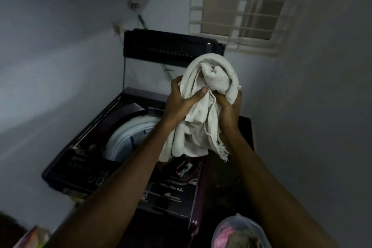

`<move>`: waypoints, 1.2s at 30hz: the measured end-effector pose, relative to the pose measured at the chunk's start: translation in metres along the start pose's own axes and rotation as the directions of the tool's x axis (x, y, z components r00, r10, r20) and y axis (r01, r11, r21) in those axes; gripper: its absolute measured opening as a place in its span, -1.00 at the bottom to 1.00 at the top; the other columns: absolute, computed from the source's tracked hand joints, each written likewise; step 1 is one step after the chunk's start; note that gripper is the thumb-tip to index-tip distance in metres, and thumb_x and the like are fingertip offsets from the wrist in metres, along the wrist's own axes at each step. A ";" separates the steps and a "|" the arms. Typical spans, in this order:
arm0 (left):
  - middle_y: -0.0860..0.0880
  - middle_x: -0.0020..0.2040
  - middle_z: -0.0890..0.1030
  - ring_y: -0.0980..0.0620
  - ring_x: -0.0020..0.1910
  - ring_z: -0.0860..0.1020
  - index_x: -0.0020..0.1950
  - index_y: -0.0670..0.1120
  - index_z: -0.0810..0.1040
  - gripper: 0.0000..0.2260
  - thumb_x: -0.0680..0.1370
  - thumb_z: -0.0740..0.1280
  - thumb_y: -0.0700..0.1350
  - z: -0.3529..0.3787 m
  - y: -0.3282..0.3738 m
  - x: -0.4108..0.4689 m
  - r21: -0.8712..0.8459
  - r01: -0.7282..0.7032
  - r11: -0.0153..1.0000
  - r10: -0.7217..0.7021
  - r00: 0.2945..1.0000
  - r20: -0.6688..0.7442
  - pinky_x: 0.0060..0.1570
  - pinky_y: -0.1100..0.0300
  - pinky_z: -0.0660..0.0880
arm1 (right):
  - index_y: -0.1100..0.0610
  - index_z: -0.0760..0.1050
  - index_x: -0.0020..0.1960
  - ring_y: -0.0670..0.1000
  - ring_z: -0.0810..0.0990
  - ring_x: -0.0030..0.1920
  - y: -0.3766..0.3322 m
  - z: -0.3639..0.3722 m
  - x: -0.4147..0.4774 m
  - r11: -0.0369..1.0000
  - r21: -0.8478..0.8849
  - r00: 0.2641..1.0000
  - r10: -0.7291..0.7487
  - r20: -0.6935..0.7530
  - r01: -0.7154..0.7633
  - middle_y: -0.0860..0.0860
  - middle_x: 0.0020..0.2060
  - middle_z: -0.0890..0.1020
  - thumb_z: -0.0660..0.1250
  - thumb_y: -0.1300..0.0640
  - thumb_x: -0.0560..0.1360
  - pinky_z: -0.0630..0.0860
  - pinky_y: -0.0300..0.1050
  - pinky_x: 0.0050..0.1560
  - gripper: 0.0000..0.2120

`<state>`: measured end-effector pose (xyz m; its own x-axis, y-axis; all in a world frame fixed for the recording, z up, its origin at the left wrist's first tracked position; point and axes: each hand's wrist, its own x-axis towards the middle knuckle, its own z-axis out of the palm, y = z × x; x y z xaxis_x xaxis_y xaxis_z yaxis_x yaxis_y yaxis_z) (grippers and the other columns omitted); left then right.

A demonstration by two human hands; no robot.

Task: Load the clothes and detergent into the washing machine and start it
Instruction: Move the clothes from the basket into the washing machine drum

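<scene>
A bunched white towel [209,94] with a frayed edge hangs between both hands above the washing machine. My left hand [181,102] grips its left side, thumb pressed over the folds. My right hand [229,108] holds its right side from below. The dark top-loading washing machine [84,159] stands in the corner with its lid [171,46] raised upright at the back. Its white drum rim [128,137] shows to the left of my left forearm; the inside of the drum is mostly hidden by the towel and arms.
A translucent basket [239,231] holding pink and grey clothes sits at the bottom right. A colourful packet [34,237] lies at the bottom left. White walls close in on both sides, and a barred window [241,6] is on the wall above the machine.
</scene>
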<state>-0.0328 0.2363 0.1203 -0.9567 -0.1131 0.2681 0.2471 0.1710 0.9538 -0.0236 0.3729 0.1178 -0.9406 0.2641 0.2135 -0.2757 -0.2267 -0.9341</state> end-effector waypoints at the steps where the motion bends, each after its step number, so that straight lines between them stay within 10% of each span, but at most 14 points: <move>1: 0.19 0.18 0.52 0.18 0.17 0.55 0.39 0.00 0.31 -0.24 0.32 0.48 0.30 -0.011 -0.006 0.003 -0.006 0.015 1.000 -0.015 1.000 -0.023 0.17 0.17 0.51 | 0.19 0.39 0.27 0.15 0.64 0.04 0.009 0.011 0.003 1.000 -0.007 1.000 0.019 0.022 -0.018 0.22 0.10 0.59 0.40 0.16 0.43 0.63 0.13 -0.02 -0.56; 14: 0.08 0.15 0.65 0.15 0.12 0.61 0.29 -0.01 0.50 -0.26 0.28 0.46 0.43 -0.123 -0.157 0.051 0.080 0.283 0.956 -0.286 0.958 0.032 0.19 0.04 0.55 | 0.00 0.23 0.28 -0.06 0.60 0.04 0.154 0.123 -0.016 0.913 -0.109 0.909 0.369 -0.195 -0.394 -0.14 0.02 0.53 0.47 -0.01 0.42 0.58 0.01 0.08 -0.44; 19: 0.09 0.26 0.58 0.15 0.20 0.55 0.41 -0.01 0.42 -0.27 0.36 0.42 0.36 -0.139 -0.206 0.058 0.099 0.376 0.921 -0.389 0.903 0.184 0.26 0.10 0.48 | -0.02 0.23 0.19 -0.12 0.58 -0.07 0.199 0.143 -0.029 0.840 -0.243 0.855 0.399 -0.330 -0.486 -0.13 -0.04 0.53 0.42 -0.22 0.33 0.54 -0.09 -0.10 -0.41; 23: -0.01 0.51 0.35 -0.02 0.45 0.36 0.58 0.02 0.17 -0.33 0.56 0.24 0.27 -0.143 -0.234 0.066 0.189 0.439 0.878 -0.478 0.826 0.300 0.34 0.09 0.34 | 0.06 0.49 0.11 -0.18 0.63 -0.07 0.228 0.132 -0.025 0.776 -0.442 0.893 0.398 -0.211 -0.450 -0.06 -0.04 0.63 0.44 0.02 0.46 0.57 -0.03 -0.05 -0.72; 25: -0.04 0.58 0.19 -0.08 0.52 0.25 0.62 0.01 0.01 -0.39 0.64 0.14 0.18 -0.147 -0.246 0.071 0.287 0.458 0.842 -0.533 0.788 0.307 0.41 0.04 0.27 | 0.18 0.46 0.24 -0.03 0.58 0.06 0.241 0.118 -0.016 0.650 -0.625 0.885 0.440 -0.153 -0.432 0.01 0.09 0.58 0.47 0.03 0.41 0.53 0.05 0.06 -0.53; 33: -0.07 0.51 0.32 -0.09 0.45 0.36 0.57 -0.09 0.19 -0.48 0.64 0.25 -0.03 -0.152 -0.271 0.069 0.497 0.221 0.839 -0.453 0.789 0.414 0.25 0.16 0.40 | 0.18 0.45 0.34 0.04 0.55 0.11 0.235 0.106 -0.018 0.354 -0.861 0.848 0.507 -0.151 -0.365 0.01 0.12 0.55 0.35 0.19 0.49 0.40 -0.21 -0.10 -0.57; 36: -0.06 0.53 0.30 -0.09 0.43 0.38 0.57 -0.08 0.18 -0.49 0.65 0.24 -0.06 -0.149 -0.272 0.066 0.533 0.160 0.831 -0.442 0.771 0.458 0.09 0.27 0.36 | 0.17 0.48 0.30 0.16 0.61 0.10 0.230 0.100 -0.021 0.366 -0.831 0.845 0.494 -0.207 -0.418 0.13 0.16 0.61 0.33 0.21 0.48 0.56 0.03 0.05 -0.61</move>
<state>-0.1406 0.0364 -0.1012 -0.9177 0.2850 -0.2769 -0.0298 0.6455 0.7632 -0.0869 0.2216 -0.0728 -0.8894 0.3055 -0.3400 0.4570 0.5860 -0.6691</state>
